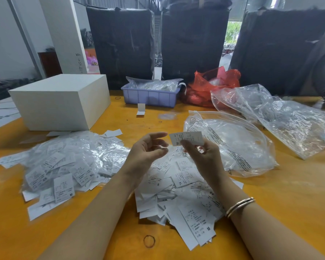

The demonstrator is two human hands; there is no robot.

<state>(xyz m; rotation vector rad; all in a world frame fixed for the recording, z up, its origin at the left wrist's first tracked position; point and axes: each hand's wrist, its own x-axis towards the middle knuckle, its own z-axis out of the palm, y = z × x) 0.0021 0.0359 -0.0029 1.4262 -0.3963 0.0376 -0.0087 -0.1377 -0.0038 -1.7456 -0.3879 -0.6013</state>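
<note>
An orange worktop (pixel 109 218) carries a white box (pixel 60 102), a tray (pixel 150 96) and clear bags (pixel 242 147). The right hand (pixel 201 156) pinches a tag (pixel 187 138) above the loose tags (pixel 176 188). The left hand (pixel 148 149) hovers beside it, fingers relaxed, holding nothing.

Size letters on paper tags; fine print too small to read.
Held tag (pixel 187 138), right of the white box (pixel 60 102): "XL". Bagged pile (pixel 64 166) in front of box: "XS", "XL", "M". Loose pile (pixel 176 199) front-right of box: "S", "XL", "XS", "M". Clear bag (pixel 233 147) right of box: print illegible.
</note>
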